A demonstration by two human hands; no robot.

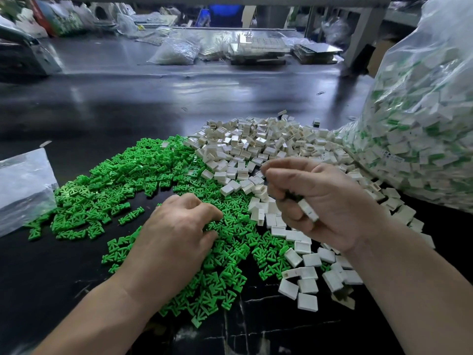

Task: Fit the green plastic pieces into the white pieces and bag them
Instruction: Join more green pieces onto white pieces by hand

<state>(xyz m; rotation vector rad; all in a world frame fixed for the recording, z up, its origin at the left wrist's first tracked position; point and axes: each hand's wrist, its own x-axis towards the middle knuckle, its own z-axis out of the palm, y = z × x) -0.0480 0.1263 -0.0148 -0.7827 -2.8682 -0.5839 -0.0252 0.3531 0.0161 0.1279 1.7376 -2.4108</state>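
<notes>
A wide heap of small green plastic pieces (122,180) covers the dark table at the centre left. Beside it, to the right, lies a heap of small white box-like pieces (258,147). My left hand (176,234) rests palm down on the green heap with its fingers curled into the pieces; whether it grips one is hidden. My right hand (320,201) hovers above the white heap, fingers closed around a white piece (308,210) that sticks out below the fingers. A large clear bag (419,124) at the right holds many assembled white-and-green pieces.
A flat clear plastic bag (23,188) lies at the left table edge. Farther back on the dark glossy table stand another filled clear bag (176,51) and stacked trays (258,48). A grey metal frame post (363,34) rises at the back right.
</notes>
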